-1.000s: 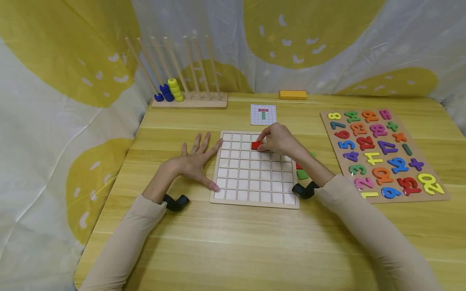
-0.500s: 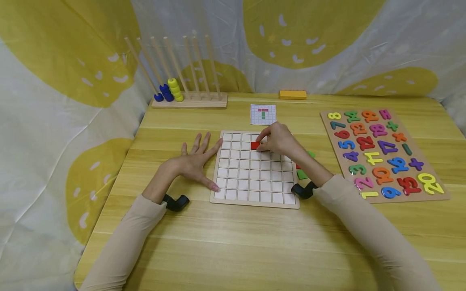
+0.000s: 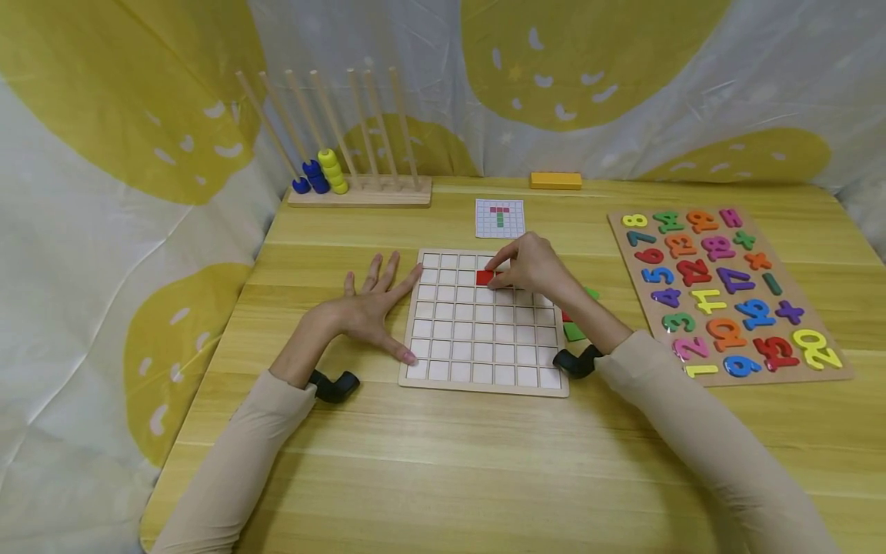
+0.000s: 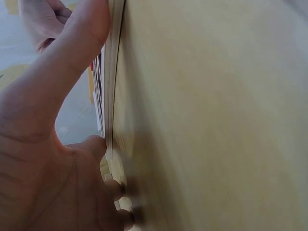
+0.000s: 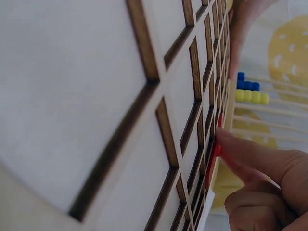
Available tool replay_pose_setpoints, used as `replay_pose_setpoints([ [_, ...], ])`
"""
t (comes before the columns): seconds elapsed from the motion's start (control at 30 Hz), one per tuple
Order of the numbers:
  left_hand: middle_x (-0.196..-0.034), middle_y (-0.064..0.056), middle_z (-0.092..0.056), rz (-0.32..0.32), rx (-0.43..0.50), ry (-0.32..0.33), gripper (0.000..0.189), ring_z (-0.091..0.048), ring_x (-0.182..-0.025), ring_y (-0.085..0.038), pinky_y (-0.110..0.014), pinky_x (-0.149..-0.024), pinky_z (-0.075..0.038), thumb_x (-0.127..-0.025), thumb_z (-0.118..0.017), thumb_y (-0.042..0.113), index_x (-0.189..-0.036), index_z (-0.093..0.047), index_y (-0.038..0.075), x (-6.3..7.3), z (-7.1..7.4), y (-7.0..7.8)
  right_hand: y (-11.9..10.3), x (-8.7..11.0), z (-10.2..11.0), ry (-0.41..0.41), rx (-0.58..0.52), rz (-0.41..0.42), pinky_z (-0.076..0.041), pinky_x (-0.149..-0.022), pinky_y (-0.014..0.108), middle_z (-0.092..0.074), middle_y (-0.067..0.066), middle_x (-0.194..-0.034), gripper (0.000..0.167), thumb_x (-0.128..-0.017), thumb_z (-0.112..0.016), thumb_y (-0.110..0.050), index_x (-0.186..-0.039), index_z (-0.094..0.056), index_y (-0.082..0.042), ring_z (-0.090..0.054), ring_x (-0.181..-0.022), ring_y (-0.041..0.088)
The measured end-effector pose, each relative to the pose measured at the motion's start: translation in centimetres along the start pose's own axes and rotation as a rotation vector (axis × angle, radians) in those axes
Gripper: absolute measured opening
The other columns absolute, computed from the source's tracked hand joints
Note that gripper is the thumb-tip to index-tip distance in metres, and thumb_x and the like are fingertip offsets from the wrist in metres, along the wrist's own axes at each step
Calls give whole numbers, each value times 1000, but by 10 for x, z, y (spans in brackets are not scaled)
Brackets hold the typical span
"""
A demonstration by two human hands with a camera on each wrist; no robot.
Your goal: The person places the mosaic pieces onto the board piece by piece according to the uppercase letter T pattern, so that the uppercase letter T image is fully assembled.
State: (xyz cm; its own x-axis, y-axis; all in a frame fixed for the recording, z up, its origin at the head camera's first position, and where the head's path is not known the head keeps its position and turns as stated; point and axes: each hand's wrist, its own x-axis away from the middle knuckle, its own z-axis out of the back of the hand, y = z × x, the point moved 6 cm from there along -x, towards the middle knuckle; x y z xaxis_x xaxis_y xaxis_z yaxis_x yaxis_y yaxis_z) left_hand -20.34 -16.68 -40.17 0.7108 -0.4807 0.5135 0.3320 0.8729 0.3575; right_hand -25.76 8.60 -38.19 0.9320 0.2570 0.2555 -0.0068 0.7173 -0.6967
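A wooden grid board (image 3: 443,386) with white square cells lies on the table in the head view. My left hand (image 3: 367,312) is spread at its left side, thumb on the near left corner and forefinger at the upper left edge. Over the upper part of the board, my right hand (image 3: 531,269) pinches a red square tile (image 3: 484,278) between thumb and forefinger, low in the second row of cells. The right wrist view has the thumb on the red tile (image 5: 212,161), level with the grid. The right hand covers several cells beyond it.
Green (image 3: 574,332) and red tiles lie by the board's right edge, partly under the right forearm. A pattern card (image 3: 500,218) sits behind the board. Further back are a peg stand (image 3: 360,197) with beads and an orange block (image 3: 556,181); a number puzzle (image 3: 734,300) is at right.
My right hand and the red tile have shifted very slightly to the left. My left hand stays in place on the board's edge.
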Motion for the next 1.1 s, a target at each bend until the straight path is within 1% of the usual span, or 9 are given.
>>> replay_pose_setpoints([
  [0.3,-166,-15,38,-6,1,2,145,39,-152,-40,-78,-115,19,-71,-86,66,-165,19,28,-1,-1,-1,2,0,-1,-4,-51,-4,-32,-63,27,-63,5,-86,24,-79,-91,-13,-101,-84,-10,-41,-75,18],
  [0.47,-166,-15,38,-4,-1,0,145,39,-152,-40,-78,-115,18,-72,-86,66,-165,19,28,0,-1,0,10,2,3,-22,-104,-49,-36,-71,33,-67,11,-119,22,-86,-85,-19,-106,-83,-11,-46,-91,23],
  [0.57,-166,-15,38,-4,1,-1,145,39,-152,-39,-78,-115,19,-72,-86,66,-165,19,29,-1,-1,-1,17,6,11,-17,-129,-87,-45,-93,40,-60,11,-141,23,-89,-82,-22,-109,-82,-11,-49,-117,27],
  [0.67,-166,-15,38,-10,11,4,145,39,-152,-39,-78,-116,18,-71,-85,68,-165,18,30,-1,-1,-1,25,11,22,-2,-124,-91,-43,-92,43,-62,9,-111,24,-90,-82,-24,-111,-80,-12,-50,-108,28],
  [0.73,-166,-15,38,-12,18,4,146,39,-152,-39,-78,-116,18,-70,-85,70,-165,18,30,-1,0,-1,31,15,31,12,-98,-87,-40,-77,39,-50,4,-81,25,-91,-81,-25,-112,-80,-13,-46,-84,25],
  [0.77,-166,-15,38,-13,20,5,146,39,-152,-39,-78,-116,18,-70,-85,71,-165,18,30,-1,0,-1,35,18,35,15,-84,-88,-36,-70,37,-39,1,-72,26,-91,-81,-26,-113,-80,-13,-41,-76,24],
  [0.8,-166,-15,38,-15,23,5,146,39,-152,-39,-78,-115,19,-69,-85,71,-165,18,30,-1,0,-1,39,20,39,13,-73,-91,-29,-65,36,-28,0,-68,27,-91,-81,-26,-114,-79,-13,-33,-69,22],
  [0.9,-166,-15,38,-13,20,5,146,39,-152,-39,-78,-115,19,-70,-86,69,-165,18,29,-1,0,-1,51,30,49,-2,-54,-103,-26,-56,31,-25,-4,-60,28,-92,-80,-26,-117,-78,-13,-27,-59,17],
  [1.1,-166,-15,38,-5,-5,0,144,37,-152,-41,-79,-115,18,-72,-86,67,-165,17,28,-1,-1,0,72,50,60,-42,-49,-104,-24,-55,32,-25,-5,-59,36,-92,-80,-28,-122,-75,-10,-24,-57,14],
])
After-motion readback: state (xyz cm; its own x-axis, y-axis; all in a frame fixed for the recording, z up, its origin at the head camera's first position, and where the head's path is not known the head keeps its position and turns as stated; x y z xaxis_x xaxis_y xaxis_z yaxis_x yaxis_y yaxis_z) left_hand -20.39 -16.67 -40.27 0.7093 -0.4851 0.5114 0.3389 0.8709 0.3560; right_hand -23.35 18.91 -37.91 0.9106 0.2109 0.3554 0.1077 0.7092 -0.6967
